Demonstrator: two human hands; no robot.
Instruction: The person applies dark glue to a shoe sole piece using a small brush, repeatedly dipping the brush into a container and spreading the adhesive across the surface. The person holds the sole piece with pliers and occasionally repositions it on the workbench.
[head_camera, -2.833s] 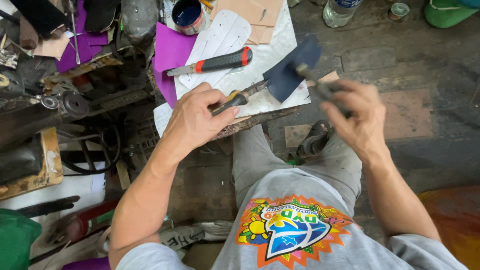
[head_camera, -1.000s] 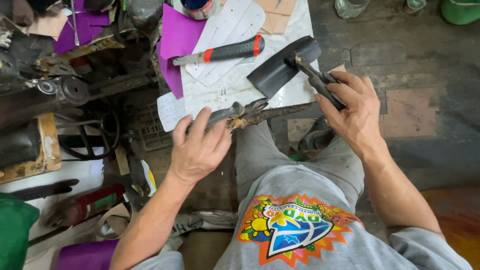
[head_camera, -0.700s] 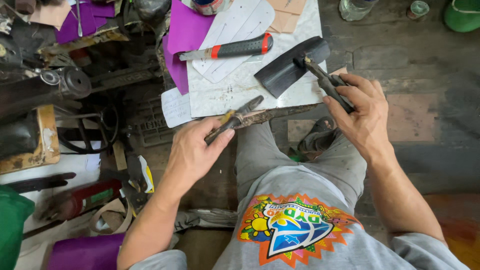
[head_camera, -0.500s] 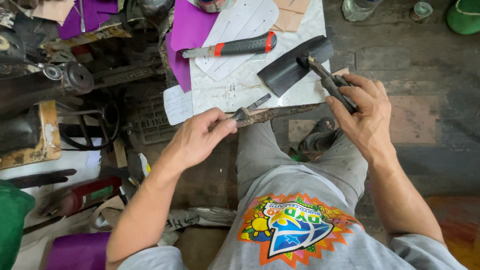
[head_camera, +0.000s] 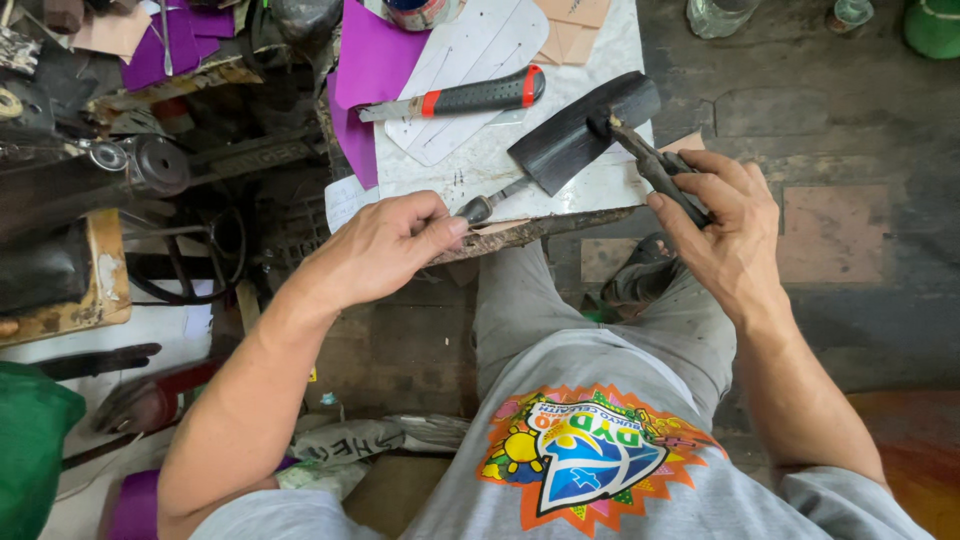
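Note:
My left hand (head_camera: 375, 245) grips a small metal tool (head_camera: 490, 203) by its handle at the near edge of a white work board (head_camera: 480, 165); its tip points toward a dark piece of leather (head_camera: 575, 135). My right hand (head_camera: 725, 235) holds a pair of dark pliers (head_camera: 655, 165) whose jaws clamp the right end of that leather, which rests on the board. A knife with a red and black handle (head_camera: 470, 97) lies farther back on the board, on white cut patterns (head_camera: 470, 60).
Purple sheets (head_camera: 375, 70) lie at the board's far left. A dark machine with a wheel (head_camera: 150, 165) and belt fills the left side. A tin (head_camera: 418, 12) and tan pieces (head_camera: 575, 20) sit at the back. Bottles (head_camera: 720, 15) stand on the dirty floor at the right.
My left hand drew the small tool back from the leather toward the board's near edge. My right hand kept the pliers clamped on the leather and shifted it slightly.

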